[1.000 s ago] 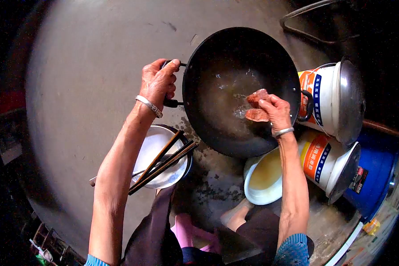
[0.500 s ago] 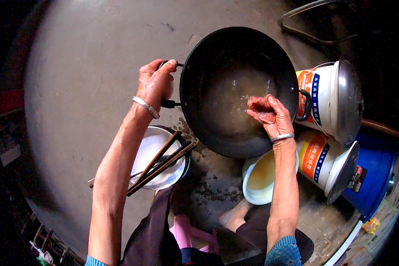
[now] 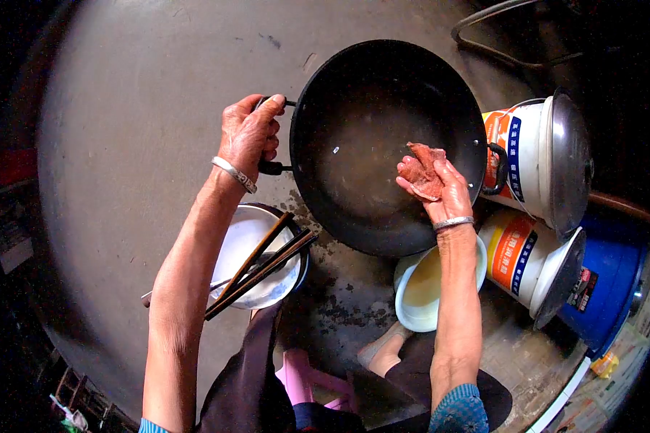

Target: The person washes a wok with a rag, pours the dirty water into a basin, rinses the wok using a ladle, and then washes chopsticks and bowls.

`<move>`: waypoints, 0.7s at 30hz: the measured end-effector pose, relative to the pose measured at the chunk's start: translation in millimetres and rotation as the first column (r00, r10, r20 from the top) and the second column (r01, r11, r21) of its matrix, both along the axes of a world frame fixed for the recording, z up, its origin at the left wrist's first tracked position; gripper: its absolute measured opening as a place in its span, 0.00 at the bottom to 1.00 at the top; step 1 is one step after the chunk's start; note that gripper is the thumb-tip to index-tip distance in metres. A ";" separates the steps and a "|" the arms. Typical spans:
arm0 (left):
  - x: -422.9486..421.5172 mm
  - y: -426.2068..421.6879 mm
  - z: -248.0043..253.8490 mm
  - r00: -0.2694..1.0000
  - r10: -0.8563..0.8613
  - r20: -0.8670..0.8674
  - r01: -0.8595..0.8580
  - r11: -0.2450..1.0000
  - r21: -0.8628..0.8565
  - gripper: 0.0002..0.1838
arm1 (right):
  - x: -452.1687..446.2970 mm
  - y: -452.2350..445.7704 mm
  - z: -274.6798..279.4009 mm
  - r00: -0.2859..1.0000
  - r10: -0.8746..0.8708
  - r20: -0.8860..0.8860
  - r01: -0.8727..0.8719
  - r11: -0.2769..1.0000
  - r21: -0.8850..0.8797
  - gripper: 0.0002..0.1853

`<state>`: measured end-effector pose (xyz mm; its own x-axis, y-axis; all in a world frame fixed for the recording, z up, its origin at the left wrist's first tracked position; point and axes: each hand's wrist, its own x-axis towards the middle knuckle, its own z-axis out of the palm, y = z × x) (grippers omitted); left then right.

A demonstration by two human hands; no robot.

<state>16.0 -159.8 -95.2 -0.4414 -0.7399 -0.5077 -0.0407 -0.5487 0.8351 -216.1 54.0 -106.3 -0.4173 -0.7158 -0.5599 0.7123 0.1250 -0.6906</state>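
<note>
A large black wok (image 3: 354,224) with two loop handles takes up the middle of the view, with cloudy liquid in its bottom. My left hand (image 3: 249,135) is closed round the wok's left handle. Over the right part of the wok, my right hand (image 3: 444,189) holds a crumpled reddish cloth (image 3: 427,167) in bent fingers, above the liquid. Whether the cloth touches the wok's wall I cannot tell. Below my left forearm stands a white bowl (image 3: 227,249) with several dark chopsticks (image 3: 256,278) and a metal utensil lying across it.
A pale basin (image 3: 420,289) of yellowish liquid sits below the wok. Two lidded white buckets (image 3: 531,144) and a blue container (image 3: 599,289) line the right side. A pink stool (image 3: 296,375) is between my legs. A bent metal tube (image 3: 477,47) shows at upper right.
The reddish cloth now stands higher out of my right hand, which has turned and shifted slightly. The wok has shifted slightly up and left, and its liquid looks smoother. My left hand keeps its grip.
</note>
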 end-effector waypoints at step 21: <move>1.7 0.0 -2.5 1.000 0.011 0.008 -0.011 1.000 -0.008 0.12 | 26.4 -19.0 13.8 0.966 -0.012 -0.260 0.031 0.997 0.066 0.20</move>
<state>17.7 -159.8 -97.6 -0.4292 -0.7487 -0.5052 -0.0412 -0.5426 0.8390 -189.7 35.0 -92.5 -0.5695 -0.6684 -0.4784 0.5132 0.1655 -0.8422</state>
